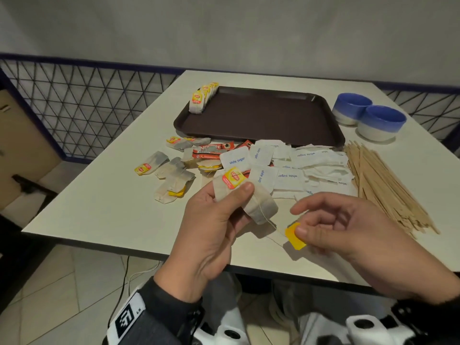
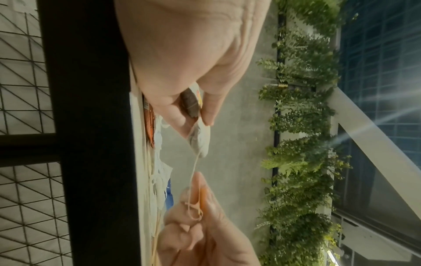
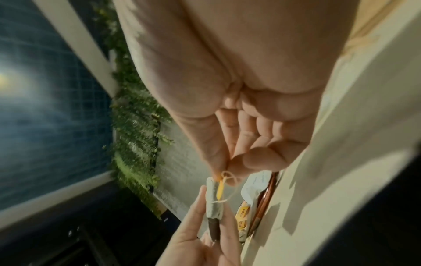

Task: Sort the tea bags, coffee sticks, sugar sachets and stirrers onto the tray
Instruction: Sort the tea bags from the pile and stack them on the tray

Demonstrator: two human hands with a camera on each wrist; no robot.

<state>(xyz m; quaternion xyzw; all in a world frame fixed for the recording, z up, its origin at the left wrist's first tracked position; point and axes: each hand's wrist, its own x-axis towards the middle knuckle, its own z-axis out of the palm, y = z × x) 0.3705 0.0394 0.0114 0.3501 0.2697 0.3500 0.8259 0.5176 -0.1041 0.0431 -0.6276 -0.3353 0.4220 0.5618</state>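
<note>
Tea bags come first in the sort, judging by the layout: a neat row of tea bags (image 1: 202, 97) stands at the far-left corner of the tray (image 1: 261, 115), the rest of it bare. Left hand (image 1: 211, 232) grips a small bunch of tea bags (image 1: 245, 197) betw. thumb and fingers, held above the table (image 1: 99, 195) near its front edge. Right hand (image 1: 343, 230) pinches a loose yellow tag (image 1: 295, 235) by thumb and forefinger; its string (image 2: 193, 172) runs back to the held bunch. Step in hand looks like tidying that stray tag/string before placing. Next move prob. calls for tucking the tag against the bag, then carrying the bunch to the row w/o snagging the string. More tea bags (image 1: 171, 175), coffee sticks (image 1: 211, 151), sugar sachets (image 1: 298, 168) and stirrers (image 1: 380, 185) lie unsorted on the table in front of the tray.
</note>
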